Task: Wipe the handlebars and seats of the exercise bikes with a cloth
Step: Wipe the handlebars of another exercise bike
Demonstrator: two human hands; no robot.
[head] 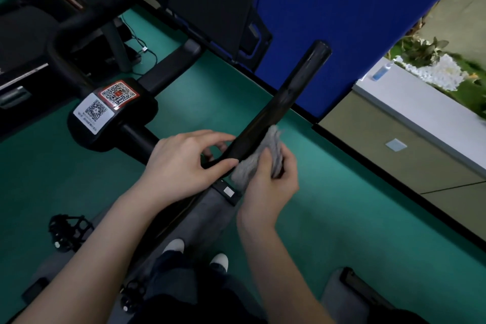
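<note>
A black handlebar arm (292,89) of the exercise bike runs from the middle of the view up to the right. My left hand (184,163) grips its lower part, thumb and fingers curled round the bar. Just right of it, my right hand (268,181) holds a grey cloth (249,163) bunched against the underside and side of the bar. The bike's centre hub (113,113) carries two QR-code stickers, and the other handlebar arm (89,16) curves away to the upper left.
A second bike's dark seat (213,0) and frame stand at the top by a blue partition (355,21). A white ledge (420,108) at right holds a blue spray bottle (381,71). A pedal (65,231) and my shoes (218,260) are on the green floor.
</note>
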